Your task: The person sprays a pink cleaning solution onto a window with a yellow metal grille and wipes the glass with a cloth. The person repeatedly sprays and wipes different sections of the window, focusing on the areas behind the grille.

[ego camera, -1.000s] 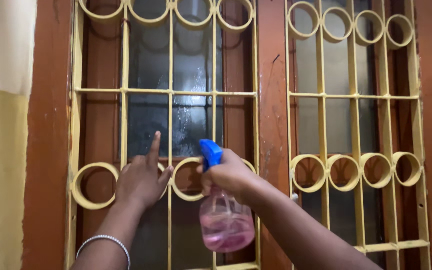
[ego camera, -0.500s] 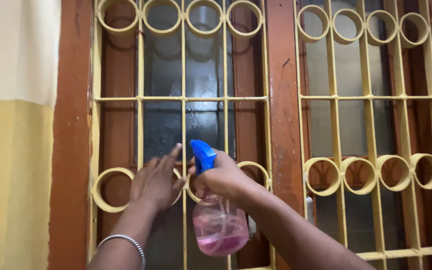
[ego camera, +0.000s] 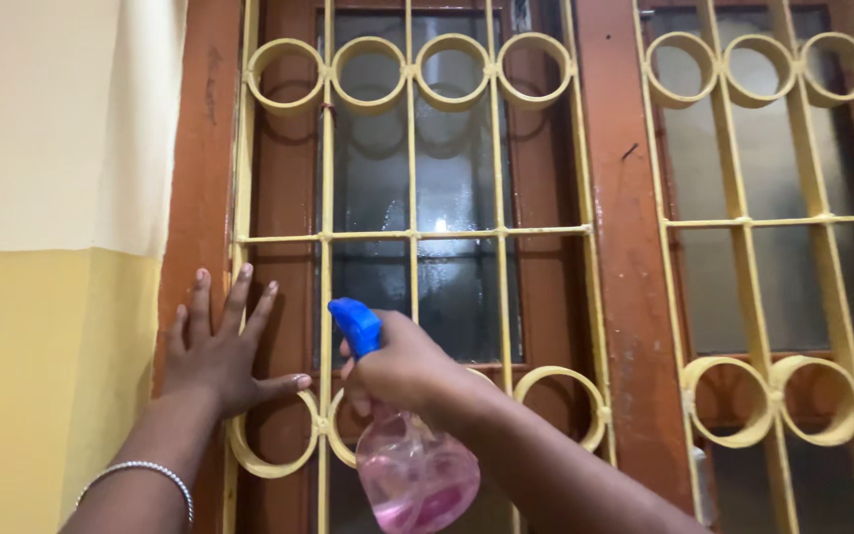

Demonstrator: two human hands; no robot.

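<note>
A wall (ego camera: 42,247), cream above and yellow below, is filling the left of the view, and a red-brown wooden frame (ego camera: 625,297) is running up between two window bays. Over both bays a yellow grille (ego camera: 412,234) of bars and rings is standing in front of the glass (ego camera: 457,198), which is looking misted and streaked behind the middle bars.

The left hand (ego camera: 217,348) is lying flat and open against the frame's left post and the grille's edge, fingers spread, holding nothing; a silver bangle (ego camera: 145,475) is sitting on that wrist. The right hand (ego camera: 397,364) is closing around the neck of a bottle (ego camera: 415,480), clear with pink liquid low in it, its blue spray head (ego camera: 356,324) pointing left and up toward the glass, near the lower rings.

Judging from this, the nozzle is sitting close to the bars, so spray is likely hitting metal and dripping down rather than reaching the pane. Runoff could be wetting the wood, where paint is already looking worn. With liquid so low, a tilted bottle may be drawing air. A wet grip could be letting the bottle slip.
</note>
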